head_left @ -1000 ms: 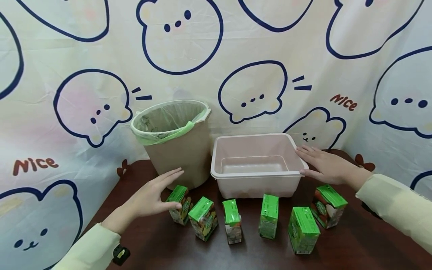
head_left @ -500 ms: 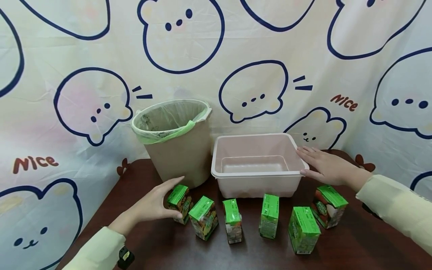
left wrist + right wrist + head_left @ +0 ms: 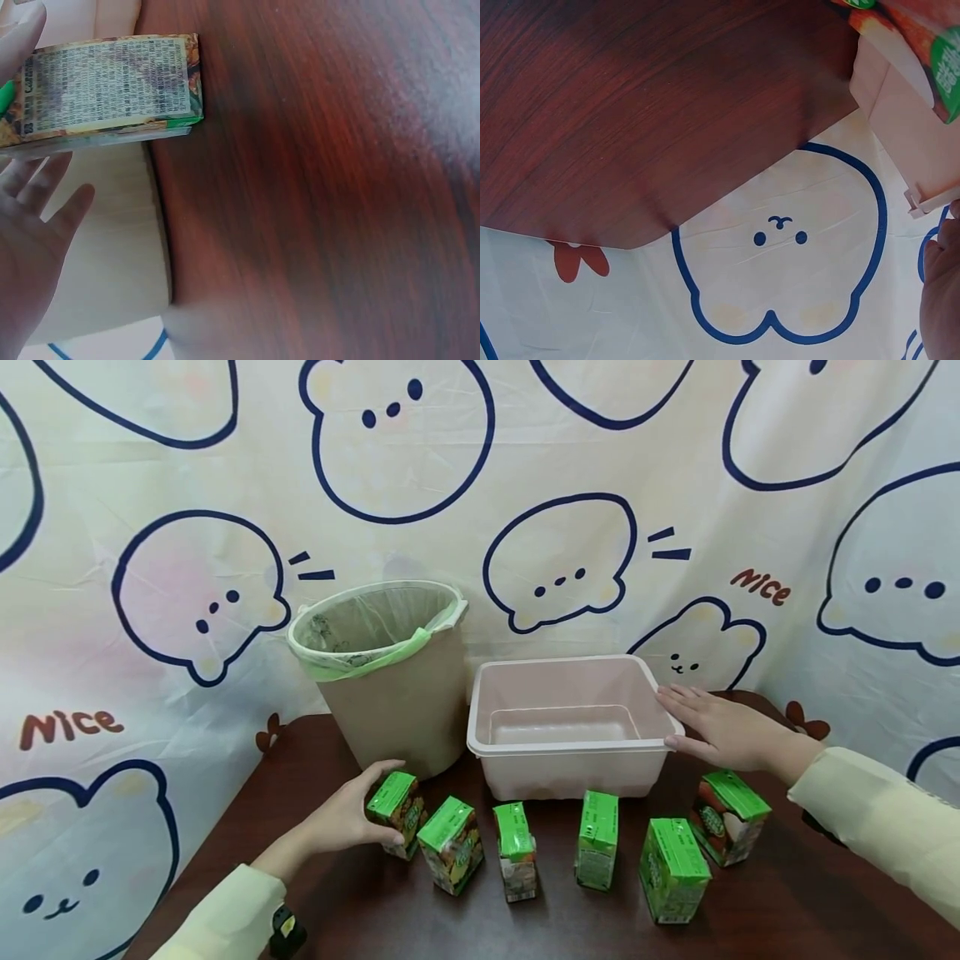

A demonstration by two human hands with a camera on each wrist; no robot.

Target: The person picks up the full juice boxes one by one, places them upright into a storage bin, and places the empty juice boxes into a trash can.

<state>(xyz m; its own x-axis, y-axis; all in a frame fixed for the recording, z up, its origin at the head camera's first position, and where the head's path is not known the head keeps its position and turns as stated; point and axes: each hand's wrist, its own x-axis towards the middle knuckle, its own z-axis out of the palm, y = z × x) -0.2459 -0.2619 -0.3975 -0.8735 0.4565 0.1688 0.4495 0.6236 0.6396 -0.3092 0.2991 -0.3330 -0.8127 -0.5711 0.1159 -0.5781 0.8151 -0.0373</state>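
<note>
My left hand (image 3: 341,814) holds the leftmost small green-topped carton (image 3: 405,814), thumb at its near side and fingers at its far side. In the left wrist view, this carton (image 3: 112,86) shows a panel of fine print, the thumb overlapping its upper left corner; the lower fingers are spread. My right hand (image 3: 723,731) rests, fingers straight, on the right rim of a pale pink plastic basin (image 3: 573,774). Several more such cartons stand on the table: one (image 3: 452,845) beside the held one, a narrow one (image 3: 516,852), another (image 3: 597,841), and two at right (image 3: 675,871).
A beige bin (image 3: 401,710) with a green liner stands back left, next to the basin. The dark wood table (image 3: 555,927) ends at a curtain (image 3: 405,468) with cartoon bears. Another carton (image 3: 731,818) stands below the right forearm.
My left hand has come down and around the leftmost carton, its fingers closing in from above and beside it. The right hand stays on the basin's rim.
</note>
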